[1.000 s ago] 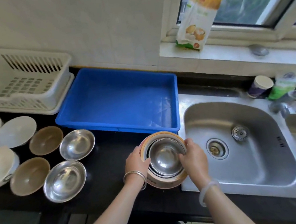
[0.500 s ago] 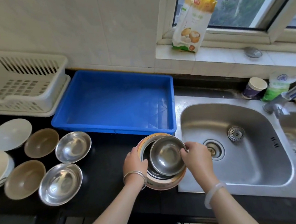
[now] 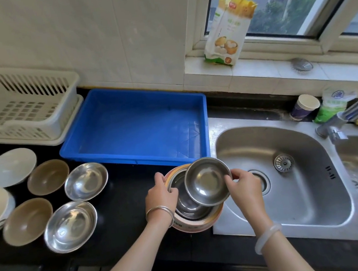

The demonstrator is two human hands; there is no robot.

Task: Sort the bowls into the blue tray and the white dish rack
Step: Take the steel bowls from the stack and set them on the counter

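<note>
Right hand: the right hand [image 3: 243, 183] is pinching the right rim of a small steel bowl [image 3: 207, 181] between thumb and fingertips, closed on it and holding it tilted above the stack.
Left hand: the left hand [image 3: 160, 194] is gripping the left rim of the stacked bowls [image 3: 196, 219], thumb hooking over the edge, a metal bangle [image 3: 159, 213] sitting on that wrist.
Lifted bowl: it is hanging partly over the stack and partly over the sink's left edge, its near rim overlapping the steel bowl nested beneath.
Stack: an orange-rimmed bowl is carrying at least one steel bowl inside it, resting on the black counter [image 3: 119, 211] just beside the sink [image 3: 282, 181].
Blue tray: the blue tray [image 3: 136, 127] is sitting just behind the stack, near both hands, with nothing showing inside.
White dish rack: the white dish rack [image 3: 21, 106] is standing at the far left against the wall, well apart from the hands.
Loose bowls: two steel bowls [image 3: 86, 181], two brown bowls [image 3: 48, 176] and several white bowls [image 3: 10, 166] are lying in rows on the counter to the left.
Windowsill: a food packet [image 3: 225, 31] is leaning against the window frame.
</note>
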